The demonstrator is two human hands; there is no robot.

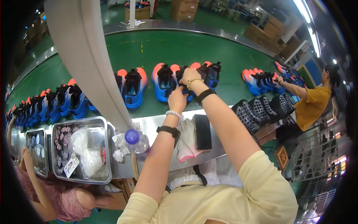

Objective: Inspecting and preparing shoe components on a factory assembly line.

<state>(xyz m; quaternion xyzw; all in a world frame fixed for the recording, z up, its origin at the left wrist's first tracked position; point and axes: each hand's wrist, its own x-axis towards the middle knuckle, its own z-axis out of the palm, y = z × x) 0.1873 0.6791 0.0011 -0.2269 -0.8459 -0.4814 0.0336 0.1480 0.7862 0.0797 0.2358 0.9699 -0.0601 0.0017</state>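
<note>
In the middle of the green belt, both hands are at a blue, black and orange sneaker (179,71). My right hand (190,77) bends over its upper part from above, fingers curled. Just below and to the left, my left hand (177,100) is closed against the shoe's side. The fingertips of both hands are close together, and what they pinch is partly hidden. One matching sneaker (164,80) stands directly left of the hands. Others (214,74) stand just to their right.
More sneakers (134,87) line the green belt (156,46), behind a white post (84,44). A bottle with a purple cap (132,137), gloves (185,140), a black phone-like slab (202,131) and a metal tray (108,149) lie on the near ledge. Black perforated clogs (248,114) and co-workers flank me.
</note>
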